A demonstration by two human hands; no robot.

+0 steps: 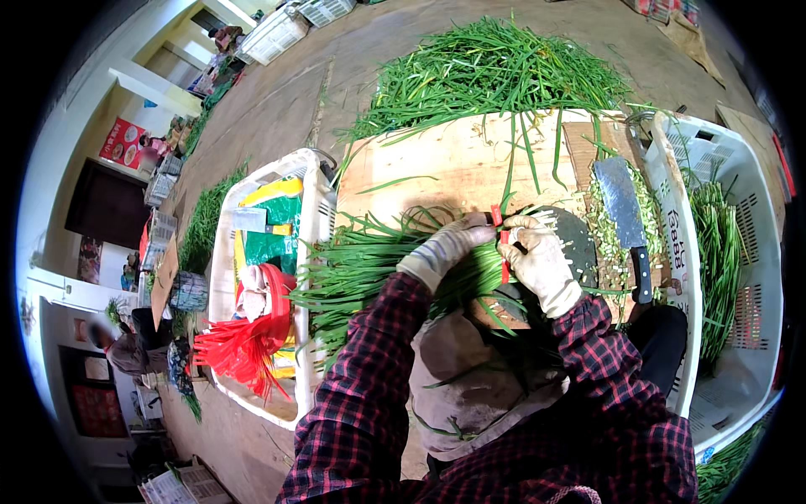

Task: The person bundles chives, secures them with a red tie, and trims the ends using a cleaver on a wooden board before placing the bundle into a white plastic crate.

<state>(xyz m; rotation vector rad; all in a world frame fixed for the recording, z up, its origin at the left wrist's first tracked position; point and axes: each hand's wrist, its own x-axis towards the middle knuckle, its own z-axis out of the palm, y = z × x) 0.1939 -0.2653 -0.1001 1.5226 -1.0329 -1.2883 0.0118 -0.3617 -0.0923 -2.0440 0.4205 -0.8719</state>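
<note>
A thick bundle of garlic chives (361, 256) lies across the wooden board (411, 172), leaves to the left and pale cut ends to the right. A red tie (505, 267) passes around it near the cut ends. My gloved left hand (441, 250) rests over the bundle, fingers pinching one end of the tie. Opposite it, my gloved right hand (540, 262) is closed at the tie too, thumb and fingers pressed together. A dark round pad (575, 244) shows partly beneath the cut ends. Right of it, a cleaver (623, 210) with a black handle lies on chopped pale trimmings (600, 223).
A large heap of loose chives (495, 71) covers the board's far end. At left, a white crate (323, 197) holds red ties (243, 349) and a smaller cleaver (256, 223). On the right, another white crate (680, 252) contains chive bundles (718, 252). A person (130, 349) sits far left.
</note>
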